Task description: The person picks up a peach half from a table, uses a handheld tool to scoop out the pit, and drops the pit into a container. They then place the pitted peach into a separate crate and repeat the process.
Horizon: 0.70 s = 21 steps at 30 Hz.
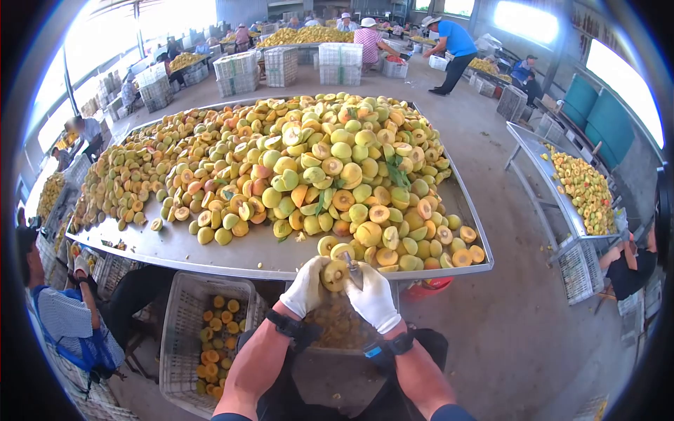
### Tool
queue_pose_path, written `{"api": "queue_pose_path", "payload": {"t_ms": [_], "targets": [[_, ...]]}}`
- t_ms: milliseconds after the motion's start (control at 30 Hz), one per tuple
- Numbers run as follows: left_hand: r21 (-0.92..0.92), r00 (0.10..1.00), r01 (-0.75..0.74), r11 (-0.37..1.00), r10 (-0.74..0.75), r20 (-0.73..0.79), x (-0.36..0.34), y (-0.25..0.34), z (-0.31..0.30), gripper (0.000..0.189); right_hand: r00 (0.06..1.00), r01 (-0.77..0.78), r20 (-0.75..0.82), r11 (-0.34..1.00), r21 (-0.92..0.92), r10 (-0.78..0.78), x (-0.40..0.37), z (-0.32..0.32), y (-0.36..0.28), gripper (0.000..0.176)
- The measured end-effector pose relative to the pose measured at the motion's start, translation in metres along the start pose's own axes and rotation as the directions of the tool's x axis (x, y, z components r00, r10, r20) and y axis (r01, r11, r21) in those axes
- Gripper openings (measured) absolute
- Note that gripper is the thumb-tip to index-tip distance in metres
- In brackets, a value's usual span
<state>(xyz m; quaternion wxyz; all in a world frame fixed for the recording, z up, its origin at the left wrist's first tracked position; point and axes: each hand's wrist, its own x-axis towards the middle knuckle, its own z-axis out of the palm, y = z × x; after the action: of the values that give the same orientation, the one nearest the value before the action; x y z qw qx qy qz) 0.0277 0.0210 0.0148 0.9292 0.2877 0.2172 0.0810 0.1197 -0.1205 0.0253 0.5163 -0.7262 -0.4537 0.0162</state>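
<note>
My left hand (305, 288), in a white glove, is closed around a halved yellow peach (333, 276) with its cut face showing. My right hand (372, 296), also gloved, grips a small metal pitting tool (350, 262), its handle mostly hidden in the fingers. The tool overlaps the edge of the peach half. Both hands meet just in front of the metal table (189, 254), whose near rim lies right behind them. A large heap of halved peaches (344, 168) covers much of the tabletop, some close to my fingertips.
A plastic crate (170, 344) with peach halves stands left of my legs; a container of fruit pieces (338, 324) sits below my hands. Seated at the left is a person (74, 323). At right stands another fruit-laden table (537, 168). Stacked crates (340, 63) and several workers are behind.
</note>
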Motion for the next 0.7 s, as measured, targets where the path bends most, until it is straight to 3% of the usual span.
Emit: {"api": "queue_pose_path", "payload": {"t_ms": [33, 67, 167, 233, 300, 367, 433, 500, 600, 700], "targets": [[-0.107, 0.999, -0.016, 0.994, 0.012, -0.044, -0.002, 0.004, 0.005, 0.033, 1.000, 0.001, -0.003, 1.000, 0.000, -0.001, 0.001, -0.002, -0.003, 0.024], [-0.105, 0.999, -0.016, 0.994, 0.011, -0.044, -0.002, 0.008, 0.006, 0.033, 0.999, -0.047, -0.003, 0.999, 0.021, 0.047, 0.000, -0.005, -0.007, 0.025], [-0.078, 0.974, -0.196, 0.977, 0.185, -0.127, -0.007, 0.019, 0.002, 0.042, 0.993, -0.109, 0.030, 0.994, -0.014, 0.110, -0.005, -0.008, -0.008, 0.027], [-0.088, 0.983, -0.176, 0.980, 0.171, -0.066, -0.003, 0.020, -0.003, 0.044, 0.989, -0.129, 0.064, 0.989, -0.073, 0.134, -0.011, -0.007, -0.004, 0.028], [-0.089, 0.979, -0.179, 0.980, 0.169, -0.114, 0.003, 0.018, -0.006, 0.045, 0.998, 0.018, 0.058, 0.992, -0.123, -0.011, -0.015, -0.003, 0.005, 0.026], [-0.152, 0.973, -0.193, 0.969, 0.169, -0.154, 0.012, 0.012, -0.005, 0.046, 0.997, -0.003, 0.080, 0.994, -0.113, 0.012, -0.013, -0.003, 0.004, 0.023], [0.077, 0.925, -0.366, 0.927, 0.372, -0.077, 0.026, -0.004, -0.026, 0.049, 0.988, 0.142, -0.032, 0.978, -0.152, -0.149, -0.019, -0.001, 0.003, 0.020], [-0.213, 0.976, -0.215, 0.953, 0.205, -0.072, 0.010, 0.006, -0.006, 0.051, 0.997, 0.050, 0.071, 0.988, -0.147, -0.040, -0.017, -0.006, -0.005, 0.017], [-0.224, 0.981, -0.186, 0.957, 0.193, 0.012, 0.002, 0.009, 0.010, 0.052, 0.995, 0.064, 0.080, 0.987, -0.149, -0.052, -0.019, -0.003, -0.006, 0.021], [-0.206, 0.973, -0.227, 0.952, 0.213, -0.086, -0.002, 0.008, 0.023, 0.051, 0.996, 0.060, 0.074, 0.987, -0.149, -0.049, -0.019, -0.002, -0.005, 0.022]]}}
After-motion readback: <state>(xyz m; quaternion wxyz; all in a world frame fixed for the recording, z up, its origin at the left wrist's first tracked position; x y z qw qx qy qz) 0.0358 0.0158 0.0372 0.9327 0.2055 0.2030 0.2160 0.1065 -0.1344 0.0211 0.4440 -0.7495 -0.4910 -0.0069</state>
